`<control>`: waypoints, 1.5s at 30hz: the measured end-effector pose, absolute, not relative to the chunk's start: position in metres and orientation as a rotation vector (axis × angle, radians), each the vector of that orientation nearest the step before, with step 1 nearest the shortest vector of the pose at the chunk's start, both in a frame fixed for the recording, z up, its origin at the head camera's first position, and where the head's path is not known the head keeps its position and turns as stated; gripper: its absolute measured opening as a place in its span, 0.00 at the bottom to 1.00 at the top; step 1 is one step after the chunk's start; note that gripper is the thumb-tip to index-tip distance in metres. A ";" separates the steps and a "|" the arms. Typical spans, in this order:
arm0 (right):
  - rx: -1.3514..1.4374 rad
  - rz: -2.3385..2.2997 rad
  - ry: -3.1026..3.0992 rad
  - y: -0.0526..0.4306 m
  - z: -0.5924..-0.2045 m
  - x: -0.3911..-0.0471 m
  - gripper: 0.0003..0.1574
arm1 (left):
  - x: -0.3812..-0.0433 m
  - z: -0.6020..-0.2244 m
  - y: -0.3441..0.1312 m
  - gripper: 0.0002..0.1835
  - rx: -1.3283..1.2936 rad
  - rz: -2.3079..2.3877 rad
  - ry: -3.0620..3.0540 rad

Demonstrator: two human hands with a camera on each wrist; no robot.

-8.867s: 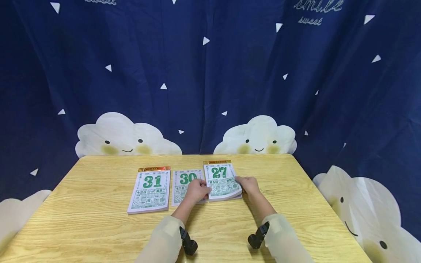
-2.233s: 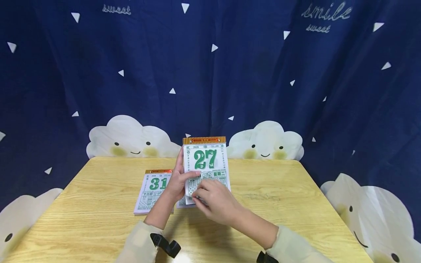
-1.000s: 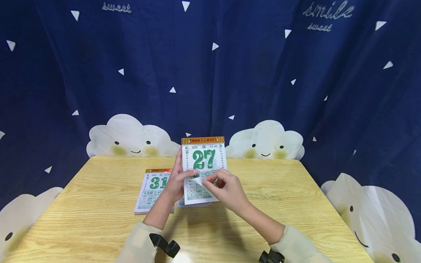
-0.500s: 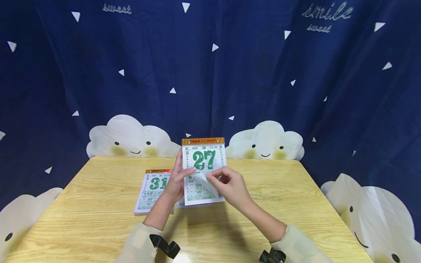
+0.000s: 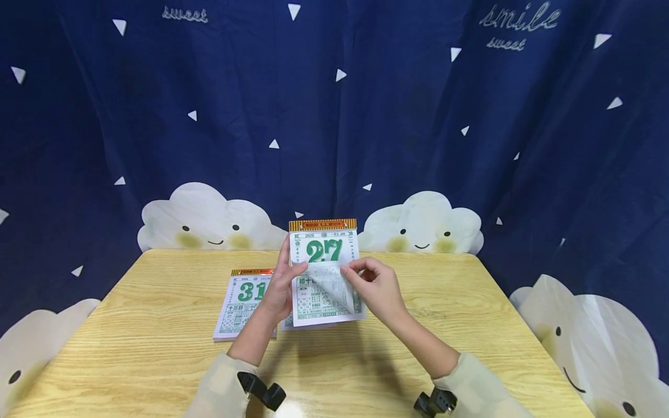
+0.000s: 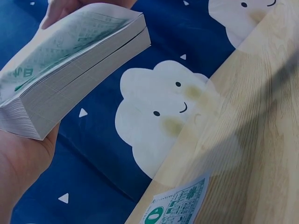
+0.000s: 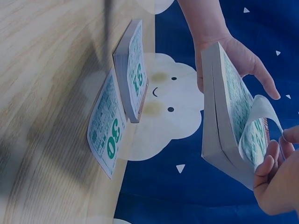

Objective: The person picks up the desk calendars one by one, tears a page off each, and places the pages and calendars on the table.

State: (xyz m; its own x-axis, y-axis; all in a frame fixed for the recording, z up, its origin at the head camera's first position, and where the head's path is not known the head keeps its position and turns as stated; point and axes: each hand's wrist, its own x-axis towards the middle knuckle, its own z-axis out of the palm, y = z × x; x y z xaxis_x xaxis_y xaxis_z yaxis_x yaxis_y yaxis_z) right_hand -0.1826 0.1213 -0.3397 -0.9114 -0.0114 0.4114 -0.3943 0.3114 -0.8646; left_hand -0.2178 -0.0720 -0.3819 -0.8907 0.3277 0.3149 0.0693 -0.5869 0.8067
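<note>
Left hand [image 5: 282, 287]: grasping the 27 pad [image 5: 313, 307]; palm and fingers lie behind its left side, thumb extended across the front. Whether the thumb tip presses the paper cannot be told.
Right hand [image 5: 378, 291]: grasping the top sheet [image 5: 334, 281]; thumb and forefinger pinch its raised free end, other fingers curled inward.
27 pad position: between the left and right fingers, off the table [image 5: 444, 307], face tilted toward the head camera.
Top sheet condition: folded up and back, pale reverse showing just left of the right fingertips; upper part, with the green 27, flat above them.
Strip [image 5: 322, 224]: red and gold, above both sets of fingertips; binds the head of the sheet stack.
Next page: green print, exposed below the left thumb tip.
31 pad [image 5: 243, 307]: thick, flat on the table, left of the left fingers; partly hidden by that hand in the head view.
30 sheet [image 7: 107, 128]: flat on the table, below the left fingers, just beside the 31 pad; mostly hidden in the head view.
Curtain [image 5: 334, 116]: dark blue, beyond the fingers; bears white triangles and smiling clouds.
</note>
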 end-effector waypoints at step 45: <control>0.259 1.728 -2.063 0.139 -0.322 -0.186 0.10 | -0.222 -0.383 -0.075 0.43 0.576 2.614 1.410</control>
State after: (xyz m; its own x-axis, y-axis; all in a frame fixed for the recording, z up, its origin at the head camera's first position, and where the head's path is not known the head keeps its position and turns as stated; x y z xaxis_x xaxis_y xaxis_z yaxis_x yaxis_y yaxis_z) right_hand -0.1865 0.1391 -0.3224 -0.8881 0.1319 0.4402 -0.4103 0.2040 -0.8888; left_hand -0.2221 -0.0754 -0.3825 -0.9210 0.2774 0.2737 0.0764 -0.5603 0.8248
